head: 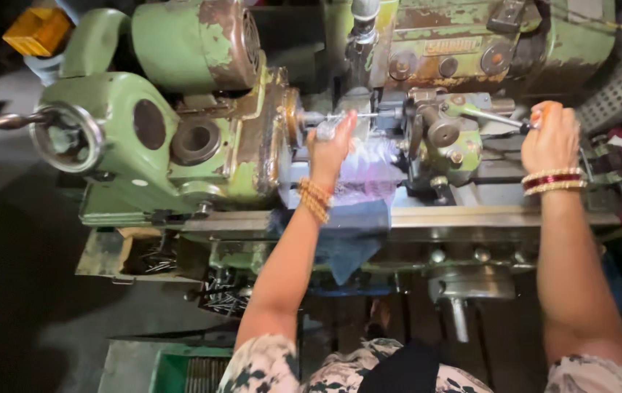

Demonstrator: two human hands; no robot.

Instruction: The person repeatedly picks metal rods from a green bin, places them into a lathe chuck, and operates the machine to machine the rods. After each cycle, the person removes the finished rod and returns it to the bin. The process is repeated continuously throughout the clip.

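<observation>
I stand at a worn green lathe-type machine (180, 138). My left hand (331, 145) reaches to the spindle area and pinches a small metal piece (325, 129) at the chuck, beside a thin rod (358, 116). My right hand (549, 138) is closed over the orange knob (540, 110) of a long lever (487, 117) on the green tailstock block (445, 138). Both wrists carry bangles.
A handwheel (67, 137) sticks out at the machine's left end. A blue cloth (354, 233) hangs over the bed's front edge. Trays of small metal parts (220, 295) sit below. A green crate (180, 371) is on the floor, a yellow box (36, 30) at top left.
</observation>
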